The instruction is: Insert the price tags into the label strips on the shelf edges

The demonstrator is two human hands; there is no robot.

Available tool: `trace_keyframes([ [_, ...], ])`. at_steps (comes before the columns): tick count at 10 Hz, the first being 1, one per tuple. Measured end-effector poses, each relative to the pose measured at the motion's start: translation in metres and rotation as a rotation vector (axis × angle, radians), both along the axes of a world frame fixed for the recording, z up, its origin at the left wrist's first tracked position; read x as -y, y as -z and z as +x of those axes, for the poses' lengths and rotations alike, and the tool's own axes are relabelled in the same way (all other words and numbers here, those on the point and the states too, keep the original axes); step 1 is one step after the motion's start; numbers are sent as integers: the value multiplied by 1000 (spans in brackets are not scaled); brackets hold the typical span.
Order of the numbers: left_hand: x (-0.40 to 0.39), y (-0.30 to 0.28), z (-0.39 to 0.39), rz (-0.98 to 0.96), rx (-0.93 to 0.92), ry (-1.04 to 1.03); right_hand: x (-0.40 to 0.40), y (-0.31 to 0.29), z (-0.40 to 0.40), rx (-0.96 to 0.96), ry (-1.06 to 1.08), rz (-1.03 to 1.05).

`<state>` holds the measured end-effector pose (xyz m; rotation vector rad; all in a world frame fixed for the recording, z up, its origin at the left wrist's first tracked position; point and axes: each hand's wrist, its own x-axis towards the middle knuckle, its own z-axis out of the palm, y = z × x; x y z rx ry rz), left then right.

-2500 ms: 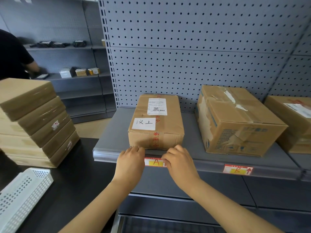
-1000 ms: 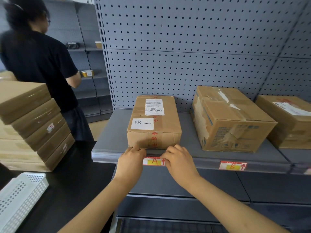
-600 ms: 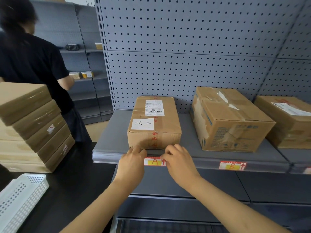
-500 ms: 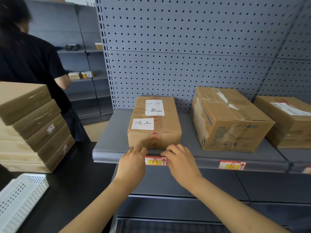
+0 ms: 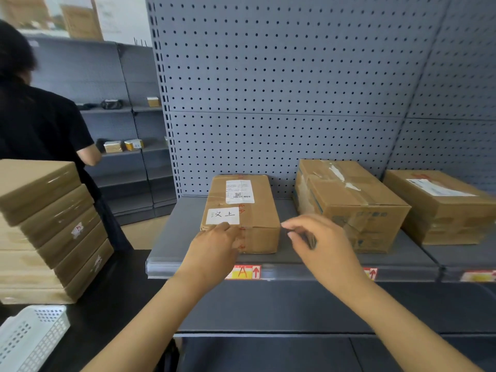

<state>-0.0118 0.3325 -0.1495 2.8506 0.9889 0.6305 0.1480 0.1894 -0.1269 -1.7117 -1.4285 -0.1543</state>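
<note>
The red and yellow price tag marked A (image 5: 244,272) sits in the grey label strip (image 5: 185,269) on the shelf edge, with neither hand on it. My left hand (image 5: 214,245) hovers above the strip, its relaxed fingers at the front left of the small cardboard box (image 5: 249,210). Lifted off the strip, my right hand (image 5: 322,245) is to the right of that box, blurred, with loosely curled fingers and nothing seen in them. My right wrist partly hides a second tag (image 5: 372,273). A third tag (image 5: 477,276) shows at the far right.
Two bigger cardboard boxes (image 5: 349,202) (image 5: 445,208) stand on the shelf to the right. A stack of flat brown boxes (image 5: 45,226) and a white perforated basket (image 5: 29,336) rest on a black table at left. A person in black (image 5: 40,130) stands beyond.
Both hands have lifted off tag A and the strip. The right hand moved up and to the right, and the left hand rose to the box front. The view tilted upward.
</note>
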Motion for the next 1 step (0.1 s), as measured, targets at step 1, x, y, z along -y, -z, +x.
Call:
trace_keyframes([
  [1, 13, -20, -4, 35, -32, 0, 59, -63, -7, -21, 66, 267],
])
